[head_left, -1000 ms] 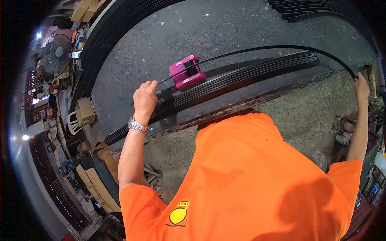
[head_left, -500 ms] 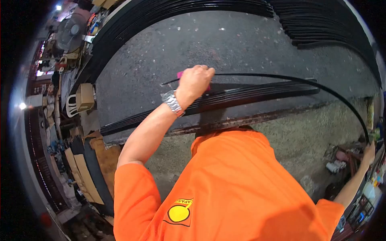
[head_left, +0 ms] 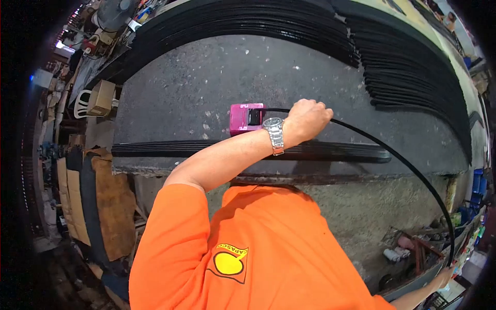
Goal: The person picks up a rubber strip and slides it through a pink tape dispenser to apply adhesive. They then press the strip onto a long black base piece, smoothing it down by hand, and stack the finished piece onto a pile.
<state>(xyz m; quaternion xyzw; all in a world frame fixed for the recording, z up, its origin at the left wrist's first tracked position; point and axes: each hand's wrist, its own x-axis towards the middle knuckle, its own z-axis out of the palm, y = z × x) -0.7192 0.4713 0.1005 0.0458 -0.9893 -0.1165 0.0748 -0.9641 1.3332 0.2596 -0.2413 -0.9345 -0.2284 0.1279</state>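
My left hand, a metal watch on its wrist, is closed around a long thin black strip. To its left, a pink block with a black part lies on the dark work surface. One end of the strip reaches this block; whether it passes inside cannot be made out. From my left hand the strip bends in an arc down to my right hand, which grips it at the lower right. Between my body and the block lies a flat bundle of black strips.
Many black strips line the far side, with another stack at the far right. A cardboard box sits on a white chair at left. Brown sheets stand lower left. Clutter fills the lower right.
My left hand has moved right along the strip, uncovering the pink block. My right hand sits lower at the right edge. The camera view has shifted.
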